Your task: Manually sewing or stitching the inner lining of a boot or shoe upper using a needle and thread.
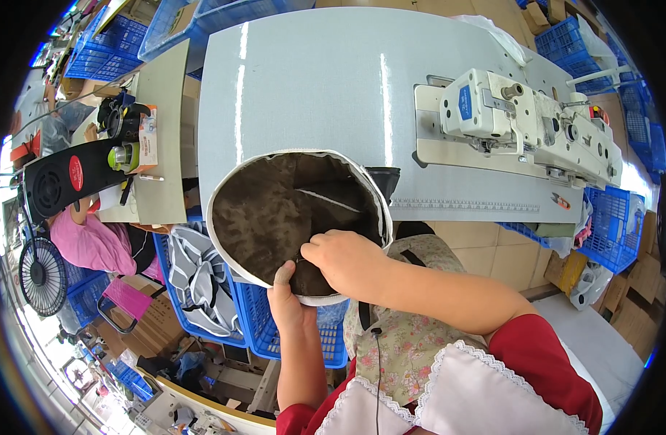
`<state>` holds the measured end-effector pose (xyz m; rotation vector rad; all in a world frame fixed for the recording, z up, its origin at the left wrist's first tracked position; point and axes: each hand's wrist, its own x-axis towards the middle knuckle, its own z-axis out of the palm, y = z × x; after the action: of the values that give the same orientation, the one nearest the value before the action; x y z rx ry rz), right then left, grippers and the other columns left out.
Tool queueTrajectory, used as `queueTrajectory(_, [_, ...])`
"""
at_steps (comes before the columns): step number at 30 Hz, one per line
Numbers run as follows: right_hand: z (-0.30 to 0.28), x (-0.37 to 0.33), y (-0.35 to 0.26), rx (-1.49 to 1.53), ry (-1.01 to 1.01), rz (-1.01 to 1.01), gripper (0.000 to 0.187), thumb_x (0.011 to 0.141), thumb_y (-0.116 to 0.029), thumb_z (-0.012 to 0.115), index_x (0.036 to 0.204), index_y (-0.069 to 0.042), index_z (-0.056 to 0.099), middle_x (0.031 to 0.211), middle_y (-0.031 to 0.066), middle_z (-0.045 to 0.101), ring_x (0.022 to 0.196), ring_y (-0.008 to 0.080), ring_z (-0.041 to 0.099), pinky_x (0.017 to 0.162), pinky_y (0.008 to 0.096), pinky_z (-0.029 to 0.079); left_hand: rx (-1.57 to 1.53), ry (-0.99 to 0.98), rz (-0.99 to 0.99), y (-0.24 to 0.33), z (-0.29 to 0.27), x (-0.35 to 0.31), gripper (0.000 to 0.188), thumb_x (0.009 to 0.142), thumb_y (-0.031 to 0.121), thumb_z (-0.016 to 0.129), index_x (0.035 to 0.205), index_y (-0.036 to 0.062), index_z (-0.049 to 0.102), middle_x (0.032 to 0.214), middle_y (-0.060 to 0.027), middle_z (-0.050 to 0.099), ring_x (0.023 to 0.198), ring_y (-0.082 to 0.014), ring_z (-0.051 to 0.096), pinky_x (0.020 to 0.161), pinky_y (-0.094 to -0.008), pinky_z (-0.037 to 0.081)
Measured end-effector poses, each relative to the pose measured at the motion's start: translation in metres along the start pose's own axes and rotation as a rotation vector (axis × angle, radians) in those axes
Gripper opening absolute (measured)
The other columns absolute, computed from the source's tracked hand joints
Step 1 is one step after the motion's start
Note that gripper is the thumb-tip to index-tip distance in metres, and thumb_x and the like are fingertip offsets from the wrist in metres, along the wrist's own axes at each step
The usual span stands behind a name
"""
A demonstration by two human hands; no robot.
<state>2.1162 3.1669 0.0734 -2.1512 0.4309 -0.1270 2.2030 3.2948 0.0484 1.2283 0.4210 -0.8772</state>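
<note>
A large round open fabric piece (pixel 257 210), dark brown inside with a white rim, is held at the front edge of the grey table. It looks like a bag or cover; I cannot tell which. My left hand (pixel 286 290) grips its near rim, thumb on the inner side and the other fingers mostly hidden beneath. Reaching inside, my right hand (pixel 340 257) has its fingers curled in a pinch on the dark lining, close to the left thumb. A pale strip (pixel 329 200) runs across the lining, and a black flap (pixel 383 181) sticks out at the right rim.
A white sewing machine (pixel 528 127) stands on the right of the grey table (pixel 311 87). Small snips (pixel 561 201) lie near a ruler strip (pixel 463 206). Below on the left are blue baskets (pixel 257 319), one with grey-white fabric (pixel 195 279). A person in pink (pixel 90 239) sits at the left.
</note>
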Motion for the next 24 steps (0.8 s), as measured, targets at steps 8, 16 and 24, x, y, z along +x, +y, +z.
queueTrajectory(8, [0.0046, 0.002, 0.0004, 0.01, -0.038, 0.014, 0.01, 0.073, -0.002, 0.051, 0.083, -0.003, 0.052, 0.078, 0.0122, 0.055, 0.078, 0.0304, 0.057, 0.068, 0.0395, 0.047, 0.004, -0.011, 0.006, 0.0014, 0.0, 0.0014, 0.023, 0.076, 0.01, 0.057, 0.096, -0.0025, 0.058, 0.099, -0.0154, 0.063, 0.09, -0.0268, 0.063, 0.082, -0.0384, 0.052])
queueTrajectory(16, [0.0034, 0.0037, -0.0013, 0.015, -0.024, -0.007, 0.009, 0.073, -0.004, 0.051, 0.083, -0.003, 0.052, 0.078, 0.0121, 0.055, 0.078, 0.0299, 0.057, 0.068, 0.0391, 0.047, 0.034, -0.026, 0.052, 0.002, 0.0031, 0.0009, 0.024, 0.075, 0.009, 0.058, 0.097, -0.0032, 0.058, 0.098, -0.015, 0.063, 0.09, -0.0265, 0.063, 0.082, -0.0381, 0.052])
queueTrajectory(24, [0.0019, 0.006, 0.0009, -0.13, -0.13, 0.092, 0.006, 0.074, -0.007, 0.055, 0.078, -0.003, 0.053, 0.072, 0.014, 0.056, 0.068, 0.0311, 0.059, 0.06, 0.0391, 0.048, -0.016, -0.034, 0.001, 0.0026, 0.0038, 0.0004, 0.045, 0.074, 0.0, 0.055, 0.119, -0.0026, 0.046, 0.109, -0.0148, 0.057, 0.097, -0.0266, 0.059, 0.087, -0.0372, 0.049])
